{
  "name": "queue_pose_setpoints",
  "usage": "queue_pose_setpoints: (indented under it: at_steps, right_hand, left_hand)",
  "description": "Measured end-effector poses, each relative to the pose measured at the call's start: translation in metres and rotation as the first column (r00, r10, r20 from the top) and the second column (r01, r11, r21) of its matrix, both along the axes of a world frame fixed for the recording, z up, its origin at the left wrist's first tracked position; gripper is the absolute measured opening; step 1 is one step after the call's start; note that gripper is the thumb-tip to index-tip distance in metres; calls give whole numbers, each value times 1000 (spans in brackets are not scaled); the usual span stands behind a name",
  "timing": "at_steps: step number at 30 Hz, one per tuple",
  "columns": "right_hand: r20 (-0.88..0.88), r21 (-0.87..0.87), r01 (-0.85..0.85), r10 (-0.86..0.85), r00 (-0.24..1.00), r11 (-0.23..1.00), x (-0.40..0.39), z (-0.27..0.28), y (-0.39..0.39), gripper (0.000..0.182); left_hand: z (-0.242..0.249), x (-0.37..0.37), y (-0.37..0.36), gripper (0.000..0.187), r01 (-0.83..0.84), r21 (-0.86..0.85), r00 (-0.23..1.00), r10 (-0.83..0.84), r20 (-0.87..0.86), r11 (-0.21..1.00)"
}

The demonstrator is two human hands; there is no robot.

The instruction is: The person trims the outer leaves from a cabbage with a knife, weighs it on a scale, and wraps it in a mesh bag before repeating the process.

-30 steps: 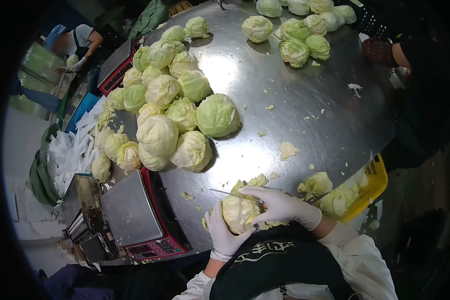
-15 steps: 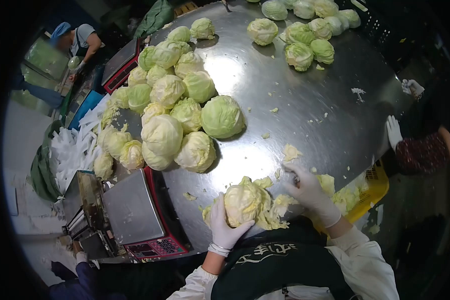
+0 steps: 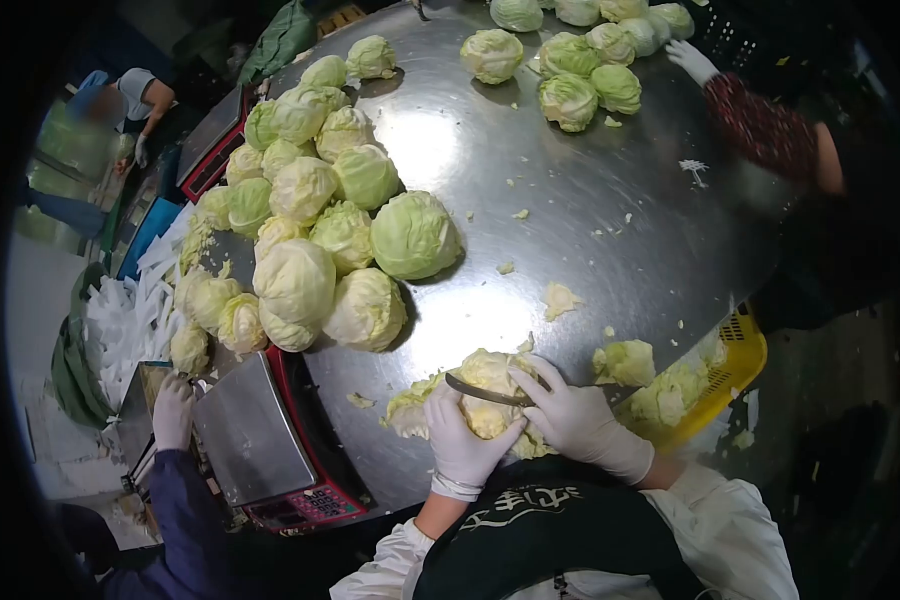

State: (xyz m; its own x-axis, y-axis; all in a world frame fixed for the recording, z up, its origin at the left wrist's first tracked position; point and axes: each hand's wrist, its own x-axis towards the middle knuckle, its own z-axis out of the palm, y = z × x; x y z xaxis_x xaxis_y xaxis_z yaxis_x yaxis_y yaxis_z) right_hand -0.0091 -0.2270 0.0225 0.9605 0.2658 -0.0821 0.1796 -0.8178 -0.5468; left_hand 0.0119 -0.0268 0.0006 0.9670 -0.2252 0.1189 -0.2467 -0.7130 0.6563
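My left hand (image 3: 462, 440), in a white glove, grips a pale cabbage (image 3: 487, 385) at the near edge of the steel table (image 3: 610, 190). In my gloved right hand (image 3: 570, 415) is a knife (image 3: 482, 391), its blade lying across the cabbage and pointing left. Loose outer leaves (image 3: 410, 408) lie around the cabbage.
A large pile of cabbages (image 3: 310, 210) covers the table's left side; a smaller group (image 3: 570, 60) sits at the far edge. A red scale (image 3: 270, 440) stands left of me, with another person's gloved hand (image 3: 173, 412) beside it. A yellow basket (image 3: 715, 375) of leaves hangs right. A co-worker's arm (image 3: 760, 125) reaches in.
My right hand came back from the table on the right and laid the knife across the cabbage. A co-worker's arm now reaches toward the far cabbages; another hand appeared by the scale.
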Motion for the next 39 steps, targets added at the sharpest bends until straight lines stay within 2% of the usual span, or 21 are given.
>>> queue_pose_setpoints:
  at_steps: [2,9,11,12,13,14,15,19,23,24,25,26,27,28,30,31,32,33,34,35,39]
  right_hand:
    - [143,32,41,-45,989,999,4,-8,5,58]
    - [141,-4,51,-50,989,999,36,-1,0,51]
    - [23,54,-20,19,1000,998,47,-8,-10,45]
    - [26,51,-10,9,1000,999,57,-20,-21,45]
    - [-2,138,82,-83,997,987,66,-38,-35,43]
    - [-29,224,173,-171,985,959,73,-51,-46,42]
    - [-19,226,182,-182,983,957,74,-59,-51,42]
    - [-153,261,278,-244,957,924,65,-61,-56,39]
    - [-336,281,297,-197,921,912,47,-53,-58,41]
    - [-339,288,290,-186,922,913,39,-53,-54,41]
    - [-302,319,305,-209,930,897,32,-51,-49,44]
    - [-264,350,317,-231,936,882,28,-46,-46,48]
    - [-264,354,305,-218,940,884,27,-33,-45,48]
    - [-311,318,341,-243,919,884,26,-12,-45,53]
    - [-354,279,379,-272,895,882,19,14,-49,58]
    - [-324,230,260,-178,929,938,12,21,-58,60]
    - [-298,174,137,-81,951,975,8,28,-66,62]
    - [-296,171,137,-82,952,976,5,35,-71,62]
    - [-377,170,72,-3,926,983,3,41,-75,61]
    - [-455,177,10,73,887,984,1,46,-76,61]
    - [-573,109,-14,74,816,994,0,54,-70,61]
  left_hand:
    - [0,0,-4,85,-5,5,1000,5,7,1000]
    - [1,10,-18,84,-48,145,992,31,122,988]
    - [-2,13,-18,85,-16,139,993,0,118,990]
    - [-1,15,-19,87,8,140,993,-25,117,990]
    - [0,10,-20,87,18,137,992,-35,123,990]
    - [1,3,-18,89,103,166,981,-128,149,981]
    - [2,-3,-16,91,185,201,961,-220,169,962]
    - [-15,3,36,100,250,47,964,-254,82,967]
    - [-10,-4,92,107,241,150,970,-243,-7,959]
    - [-8,-9,92,106,165,-125,970,-184,-161,978]
    - [-7,-15,88,104,32,-378,935,-162,-316,925]
    - [-6,-22,83,103,-141,-580,871,-178,-458,802]
    - [1,-23,60,93,-226,-614,872,-124,-473,757]
    - [-3,-19,44,93,-233,-611,874,-113,-473,757]
    - [-15,-6,24,88,-164,-239,979,127,-162,957]
    - [-9,2,22,84,-82,-197,992,61,-108,977]
    - [-3,9,22,84,-79,-203,993,59,-106,976]
    - [2,15,23,84,28,-164,995,-44,-93,986]
    - [6,18,24,85,135,-122,985,-146,-86,983]
    - [9,18,23,85,137,-120,985,-148,-87,983]
    - [11,17,18,83,165,-70,981,-171,-91,984]
